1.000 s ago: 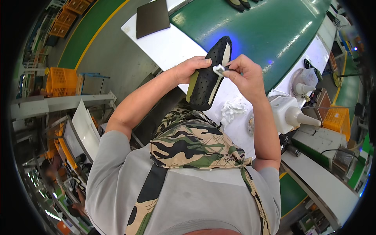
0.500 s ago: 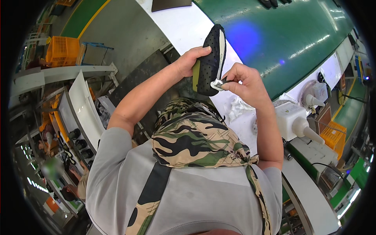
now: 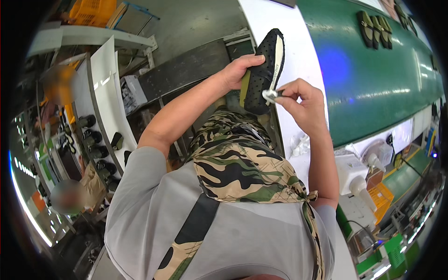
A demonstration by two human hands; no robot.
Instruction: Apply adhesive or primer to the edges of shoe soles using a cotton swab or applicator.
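Note:
My left hand (image 3: 240, 71) is closed on an olive-green and black shoe (image 3: 258, 79), tilted on its side above the bench edge. Its broad black face is covered in small dots, and a white strip with print runs along the right side. Between the thumb and fingers of my right hand (image 3: 303, 103) is a small dark-handled tool (image 3: 270, 95) with a whitish, cloth-like tip. That tip touches the shoe near its lower end. The tool's exact kind is too small to tell.
A white bench edge (image 3: 303, 60) borders a green surface (image 3: 373, 93) carrying several olive shoes (image 3: 374, 29). Crumpled white material (image 3: 300, 145) lies near my right forearm. White spouted containers (image 3: 350, 172) stand at the right. Dark shoes (image 3: 98, 149) sit on a left rack near other people.
The view has shifted, bringing the olive shoes on the green surface into sight. My right hand has moved the tool's tip slightly up from the shoe's lower end. Both grips stay the same.

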